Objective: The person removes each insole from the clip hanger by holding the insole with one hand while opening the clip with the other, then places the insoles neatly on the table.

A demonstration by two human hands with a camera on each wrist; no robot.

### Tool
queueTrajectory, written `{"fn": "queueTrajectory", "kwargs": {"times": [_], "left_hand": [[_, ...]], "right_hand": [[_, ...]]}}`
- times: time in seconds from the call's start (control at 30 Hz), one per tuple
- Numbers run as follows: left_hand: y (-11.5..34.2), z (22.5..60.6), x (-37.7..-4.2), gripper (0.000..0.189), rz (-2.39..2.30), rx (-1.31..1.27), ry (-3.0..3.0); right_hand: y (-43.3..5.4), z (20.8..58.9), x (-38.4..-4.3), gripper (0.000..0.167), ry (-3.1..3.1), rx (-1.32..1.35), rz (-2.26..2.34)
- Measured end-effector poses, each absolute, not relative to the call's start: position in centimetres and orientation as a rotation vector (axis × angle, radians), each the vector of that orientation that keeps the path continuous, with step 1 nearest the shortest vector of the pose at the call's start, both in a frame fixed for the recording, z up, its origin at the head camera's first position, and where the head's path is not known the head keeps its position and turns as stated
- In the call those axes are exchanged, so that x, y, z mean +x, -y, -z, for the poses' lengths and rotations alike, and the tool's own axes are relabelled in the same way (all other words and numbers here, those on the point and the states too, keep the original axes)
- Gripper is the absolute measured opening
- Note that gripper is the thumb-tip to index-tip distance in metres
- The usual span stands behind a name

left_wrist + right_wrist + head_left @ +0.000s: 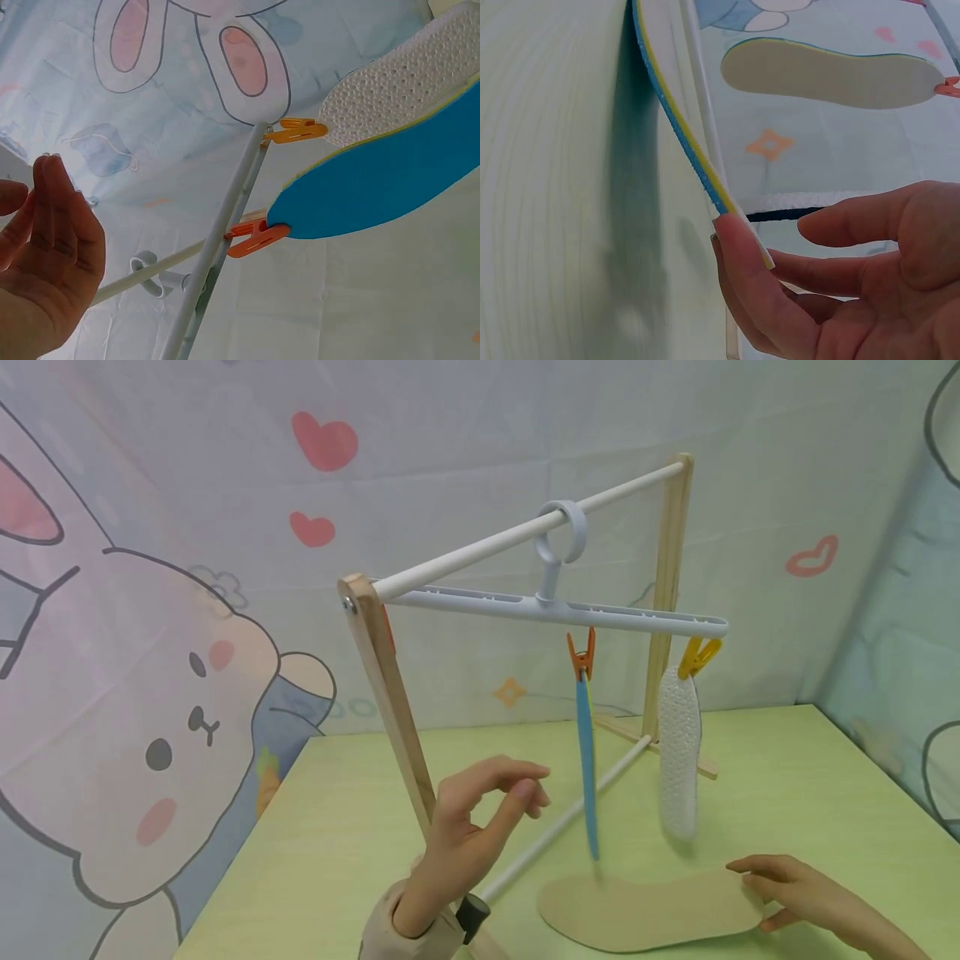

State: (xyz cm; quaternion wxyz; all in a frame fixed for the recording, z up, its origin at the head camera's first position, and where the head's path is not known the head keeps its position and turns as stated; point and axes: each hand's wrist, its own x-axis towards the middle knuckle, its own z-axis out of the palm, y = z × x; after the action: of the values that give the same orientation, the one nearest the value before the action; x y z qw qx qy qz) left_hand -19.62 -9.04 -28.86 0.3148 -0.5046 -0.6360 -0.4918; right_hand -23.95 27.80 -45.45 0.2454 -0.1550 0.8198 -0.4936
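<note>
My right hand pinches one end of a beige insole low over the table; its layered blue and yellow edge shows in the right wrist view. Raised in front of the rack, my left hand holds nothing, its fingers loosely bent. To the right of it hangs a blue insole, seen edge-on, from an orange clothespin. A yellow clothespin grips a white, bumpy insole at the right end of a grey hanger.
The hanger's hook circles the white top bar of a wooden rack. One wooden post rises close behind my left hand, the other stands at the back right. A lower white rod crosses the pale green table. Printed cloth hangs behind.
</note>
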Motion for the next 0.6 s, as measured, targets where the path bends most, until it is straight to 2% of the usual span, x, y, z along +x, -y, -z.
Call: {"fn": "queueTrajectory", "kwargs": {"times": [0.27,0.6], "left_hand": [[8.6,29.4,-20.1,0.014,1.309,-1.264,1.74],[8.2,30.0,-20.6,0.017,1.234,-1.06,1.809]], "right_hand": [[-27.5,45.5,-23.9,0.046,-2.277,-0.44,1.331],[-27.5,45.6,-23.8,0.046,-2.327,-0.418,1.311]]}}
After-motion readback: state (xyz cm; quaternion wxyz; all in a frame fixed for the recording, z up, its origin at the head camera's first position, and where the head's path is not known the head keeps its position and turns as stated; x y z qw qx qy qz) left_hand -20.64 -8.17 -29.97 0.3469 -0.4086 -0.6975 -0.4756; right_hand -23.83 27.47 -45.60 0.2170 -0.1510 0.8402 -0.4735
